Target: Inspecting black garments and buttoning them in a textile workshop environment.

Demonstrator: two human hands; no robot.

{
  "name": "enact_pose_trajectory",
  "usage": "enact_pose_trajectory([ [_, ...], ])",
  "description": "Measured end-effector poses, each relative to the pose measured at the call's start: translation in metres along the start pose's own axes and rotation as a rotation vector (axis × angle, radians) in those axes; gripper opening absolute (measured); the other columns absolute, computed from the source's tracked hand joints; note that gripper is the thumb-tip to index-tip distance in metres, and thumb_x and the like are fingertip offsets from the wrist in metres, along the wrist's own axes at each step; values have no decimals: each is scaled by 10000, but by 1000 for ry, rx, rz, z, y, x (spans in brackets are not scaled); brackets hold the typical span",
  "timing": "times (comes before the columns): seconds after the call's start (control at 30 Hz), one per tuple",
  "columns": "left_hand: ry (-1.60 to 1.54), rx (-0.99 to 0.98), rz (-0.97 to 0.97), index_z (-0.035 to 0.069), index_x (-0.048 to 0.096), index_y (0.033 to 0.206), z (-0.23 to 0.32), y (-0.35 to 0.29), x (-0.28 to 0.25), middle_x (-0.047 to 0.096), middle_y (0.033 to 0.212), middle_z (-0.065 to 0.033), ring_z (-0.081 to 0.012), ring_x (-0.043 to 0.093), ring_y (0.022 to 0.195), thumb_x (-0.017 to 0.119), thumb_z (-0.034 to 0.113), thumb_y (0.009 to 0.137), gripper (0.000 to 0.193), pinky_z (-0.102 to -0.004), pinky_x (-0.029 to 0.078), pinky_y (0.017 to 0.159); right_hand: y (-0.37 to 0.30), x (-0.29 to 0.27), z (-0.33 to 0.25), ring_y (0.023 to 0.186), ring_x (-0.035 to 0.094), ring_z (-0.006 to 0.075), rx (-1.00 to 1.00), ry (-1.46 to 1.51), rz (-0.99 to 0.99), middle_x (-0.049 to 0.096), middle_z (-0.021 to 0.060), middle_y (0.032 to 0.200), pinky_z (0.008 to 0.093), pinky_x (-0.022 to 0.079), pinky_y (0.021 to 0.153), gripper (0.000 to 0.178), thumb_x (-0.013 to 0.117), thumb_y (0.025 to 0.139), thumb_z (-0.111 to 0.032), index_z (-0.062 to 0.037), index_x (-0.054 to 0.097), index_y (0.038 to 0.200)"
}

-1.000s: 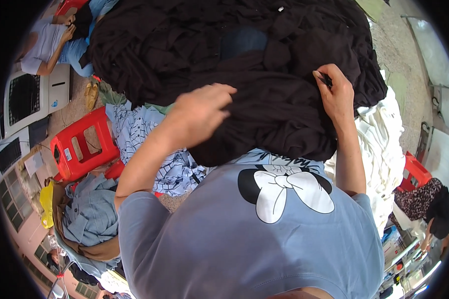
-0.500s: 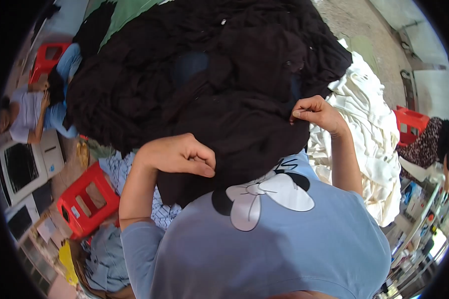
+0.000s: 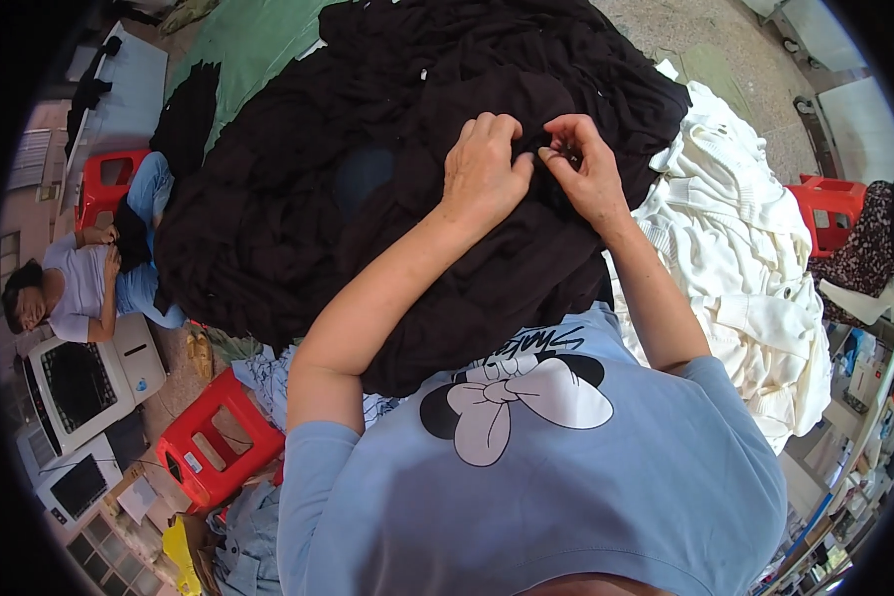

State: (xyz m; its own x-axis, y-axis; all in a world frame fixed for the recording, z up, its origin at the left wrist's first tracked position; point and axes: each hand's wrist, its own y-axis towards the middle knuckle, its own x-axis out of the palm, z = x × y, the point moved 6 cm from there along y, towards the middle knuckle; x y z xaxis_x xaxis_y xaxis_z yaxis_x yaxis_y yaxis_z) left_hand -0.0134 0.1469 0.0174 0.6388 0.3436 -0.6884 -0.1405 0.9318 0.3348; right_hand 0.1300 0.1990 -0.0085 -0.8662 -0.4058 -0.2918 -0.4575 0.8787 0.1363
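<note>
A large heap of black garments [image 3: 268,209] fills the middle, and one black garment [image 3: 507,238] lies uppermost across it in front of me. Both hands meet over this garment, a short gap apart. My left hand [image 3: 480,169] is closed, its fingers curled and the thumb tip against the dark cloth. My right hand [image 3: 588,171] pinches a small dark fold of the same garment between thumb and fingers. What exactly lies at the fingertips is too dark to make out.
White garments [image 3: 735,268] are piled on the right. Red stools stand at the left [image 3: 219,437] and right [image 3: 826,214]. A seated person [image 3: 79,278] handles dark cloth at far left, near old monitors [image 3: 74,382]. Blue clothing [image 3: 248,541] lies lower left.
Both hands have moved up and away from me over the black garment and come together. The left hand has travelled furthest, to the right. The view has shifted slightly.
</note>
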Motion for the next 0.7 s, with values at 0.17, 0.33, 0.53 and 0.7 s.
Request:
enact_pose_trajectory([
  [0.17,-615,-453,-155,-15,684,963,-27,-7,7,652,812,9,-42,569,727,741,19,798,178,-191,469,671,-11,-2,-8,855,580,163,-23,-145,35,578,59,947,281,468,775,260,651,890,-128,-37,540,1107],
  [0.33,-665,-491,-131,-10,682,939,-27,-15,4,649,804,16,-44,571,722,731,44,827,133,-187,462,674,-27,1,-18,873,624,293,27,-309,23,591,133,968,362,500,769,270,597,940,-233,-34,524,1106],
  [0.53,-541,-427,-35,-6,665,887,-21,-12,-1,638,718,-12,-68,568,670,678,130,882,137,-230,450,614,-29,2,-18,913,598,257,-45,-186,49,569,129,973,332,467,828,199,571,960,-166,-18,535,1089],
  [0.7,-657,-452,28,-18,617,898,-25,-16,-1,647,755,-29,-70,592,686,616,125,936,148,-218,476,621,-23,2,-38,879,616,279,-234,-402,66,563,109,954,332,514,712,187,654,898,-154,-28,576,1011],
])
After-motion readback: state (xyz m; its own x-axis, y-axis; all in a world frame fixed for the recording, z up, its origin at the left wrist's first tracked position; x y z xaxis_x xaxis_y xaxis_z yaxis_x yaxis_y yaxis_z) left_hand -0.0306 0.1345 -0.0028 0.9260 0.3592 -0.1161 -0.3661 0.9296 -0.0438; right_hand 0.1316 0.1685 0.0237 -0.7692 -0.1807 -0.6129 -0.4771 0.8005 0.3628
